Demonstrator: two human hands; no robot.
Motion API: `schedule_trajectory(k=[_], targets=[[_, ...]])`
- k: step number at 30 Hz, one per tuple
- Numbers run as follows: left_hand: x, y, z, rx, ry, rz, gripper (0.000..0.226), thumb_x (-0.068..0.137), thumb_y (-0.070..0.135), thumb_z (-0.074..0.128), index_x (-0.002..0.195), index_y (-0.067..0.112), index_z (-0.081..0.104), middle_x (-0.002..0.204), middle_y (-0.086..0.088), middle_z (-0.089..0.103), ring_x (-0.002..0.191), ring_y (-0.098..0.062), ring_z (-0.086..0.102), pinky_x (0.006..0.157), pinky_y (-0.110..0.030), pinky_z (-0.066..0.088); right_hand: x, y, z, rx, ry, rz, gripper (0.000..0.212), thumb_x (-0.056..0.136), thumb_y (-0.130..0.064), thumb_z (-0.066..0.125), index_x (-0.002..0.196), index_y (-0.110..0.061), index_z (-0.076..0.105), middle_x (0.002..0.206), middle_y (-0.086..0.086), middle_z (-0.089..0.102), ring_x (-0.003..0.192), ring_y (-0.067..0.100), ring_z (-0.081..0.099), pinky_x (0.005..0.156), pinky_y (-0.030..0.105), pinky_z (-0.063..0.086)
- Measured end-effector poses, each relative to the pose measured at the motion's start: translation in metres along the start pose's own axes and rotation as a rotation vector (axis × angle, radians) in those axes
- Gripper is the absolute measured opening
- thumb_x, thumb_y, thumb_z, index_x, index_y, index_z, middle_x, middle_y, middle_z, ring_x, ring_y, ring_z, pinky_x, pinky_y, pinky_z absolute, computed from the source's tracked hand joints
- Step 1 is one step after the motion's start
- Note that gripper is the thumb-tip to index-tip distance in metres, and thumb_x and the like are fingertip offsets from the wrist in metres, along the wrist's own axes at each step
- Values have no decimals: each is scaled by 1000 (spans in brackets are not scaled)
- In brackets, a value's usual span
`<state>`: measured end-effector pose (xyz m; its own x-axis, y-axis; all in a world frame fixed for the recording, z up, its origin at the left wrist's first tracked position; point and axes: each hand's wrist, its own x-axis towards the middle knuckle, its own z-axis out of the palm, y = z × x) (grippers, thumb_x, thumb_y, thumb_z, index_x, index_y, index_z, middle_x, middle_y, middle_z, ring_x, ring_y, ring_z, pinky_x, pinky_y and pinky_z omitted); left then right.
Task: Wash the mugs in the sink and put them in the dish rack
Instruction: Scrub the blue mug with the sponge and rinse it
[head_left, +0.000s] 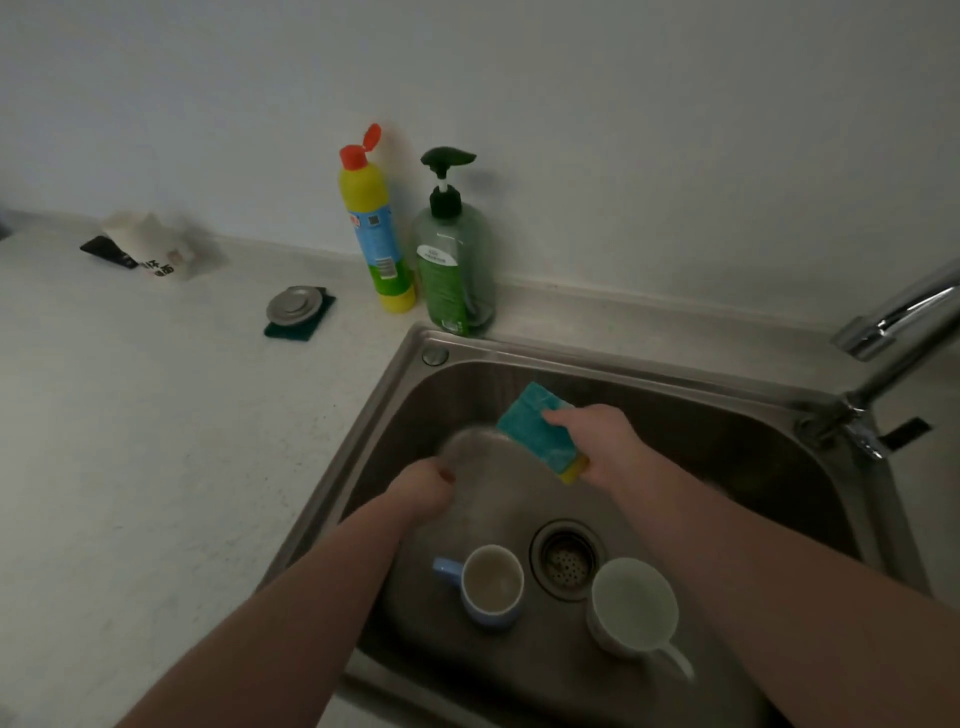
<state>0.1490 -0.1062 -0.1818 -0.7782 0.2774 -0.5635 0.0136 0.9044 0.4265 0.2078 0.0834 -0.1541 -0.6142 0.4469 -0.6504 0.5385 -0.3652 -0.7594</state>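
Two mugs sit upright on the floor of the steel sink (395, 374), near the viewer: a blue mug (492, 586) left of the drain strainer (566, 558), with its handle pointing left, and a white mug (635, 605) right of it, with its handle toward the near right. Neither is in hand, and no dish rack is in view.

Farther back in the basin, the left hand (423, 488) is curled round the near rim of a blurred, round metal piece (488, 467), possibly a lid or bowl; the blur makes it hard to name. The right hand (605, 447) grips a teal and yellow sponge (543, 431) against that piece's right edge.

As I judge it, the metal piece could slip and drop onto the mugs just below and chip them, since smooth steel under a scrubbing sponge gives a poor hold. An elbow drawn back could also tip the white mug.

On the desk (156, 441) beyond the sink stand a yellow cleaner bottle (376, 228) with its red cap flipped open and a green pump soap bottle (453, 254), touching each other. Left of them a metal sink plug (293, 305) rests on a dark green scouring pad (306, 325), and a white crumpled package (150, 244) lies at the far left. The chrome faucet (893, 332) reaches in from the right; I see no water running. Nothing stands between the hands and the mugs.
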Motion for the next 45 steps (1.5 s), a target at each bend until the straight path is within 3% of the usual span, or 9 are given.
schedule_trajectory(k=[8,11,21,26,29,33,37,41,45], targets=[[13,-42,56,368,-291,5,45,100,22,46,144,22,39,143,-9,46,128,-23,48,106,-34,36,10,37,-9,-18,-38,91,31,85,-10,68,112,-1,55,105,17,66,89,29,68,75,42,57],[21,-49,66,414,-418,66,43,98,31,50,139,19,47,143,-9,48,128,-24,48,105,-32,37,14,42,-12,-21,-33,109,21,86,-9,67,102,-4,55,103,17,66,86,28,68,65,37,57],[34,-52,63,623,-495,191,42,99,41,43,130,15,54,136,-12,51,123,-27,48,103,-35,38,24,48,-17,-18,-13,99,22,86,-6,66,104,-3,54,104,19,65,75,24,66,60,36,55],[38,-49,61,473,-562,253,28,98,41,48,106,17,61,106,-2,64,95,-17,58,86,-31,44,27,50,-18,-7,-21,98,33,86,-7,66,116,-2,51,108,19,65,78,24,66,55,32,53],[38,-36,65,157,-584,157,16,99,35,48,97,21,54,94,-3,60,85,-18,60,83,-38,53,27,50,-20,4,-14,104,38,85,-7,68,119,0,52,108,19,65,83,28,68,58,35,55],[40,-16,60,79,-458,131,24,100,28,48,113,10,56,104,-10,63,90,-21,66,78,-32,56,22,44,-27,18,4,85,34,84,-8,69,114,-2,53,105,18,66,83,28,68,58,34,56],[43,5,41,140,-226,264,16,96,28,52,86,17,59,91,-7,61,91,-23,61,81,-35,50,10,28,-39,-72,41,22,29,85,-16,69,110,-11,55,105,11,65,93,26,66,79,45,57],[33,32,12,131,-13,462,24,96,28,54,74,19,54,75,4,52,80,-17,54,69,-28,41,-10,5,-53,-138,65,-106,22,90,-19,62,110,-17,52,104,7,59,91,21,61,75,39,56],[24,57,-13,86,175,640,28,96,23,55,72,9,53,72,-6,54,72,-21,52,65,-33,37,-28,-18,-63,-180,141,-288,21,90,-20,63,108,-21,53,108,5,58,96,19,59,75,34,54]])
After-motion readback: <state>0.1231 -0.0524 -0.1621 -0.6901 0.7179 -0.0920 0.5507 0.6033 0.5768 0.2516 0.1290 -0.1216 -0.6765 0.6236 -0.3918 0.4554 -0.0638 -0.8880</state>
